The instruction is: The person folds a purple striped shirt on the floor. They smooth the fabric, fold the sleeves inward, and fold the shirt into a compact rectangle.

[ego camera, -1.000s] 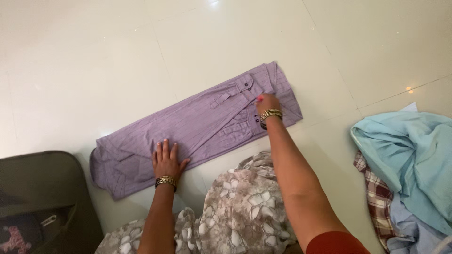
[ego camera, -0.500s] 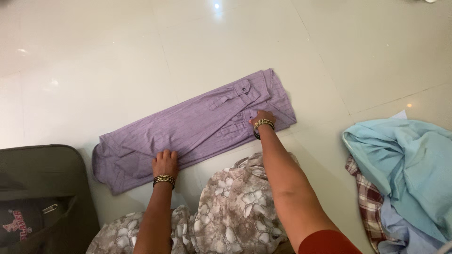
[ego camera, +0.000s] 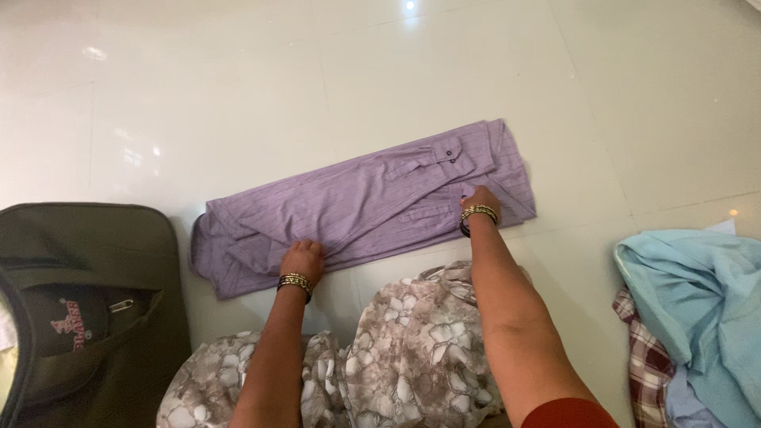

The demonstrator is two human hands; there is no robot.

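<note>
Lit brightly and evenly from overhead. Small glare spots scattered on the glossy cream tiled floor (ego camera: pixel 238 95), strongest at the top edge. Soft, faint shadows under the folded lilac striped shirt (ego camera: pixel 365 202). Mostly sharp; slight softness and bending toward the frame corners.

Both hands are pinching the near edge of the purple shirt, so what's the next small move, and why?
Probably lift that near edge and fold it away across the purple shirt. The left hand and right hand both have fingers curled on the near long edge, and the shirt already lies as a long narrow strip on the tiled floor, sleeves tucked in.
</note>
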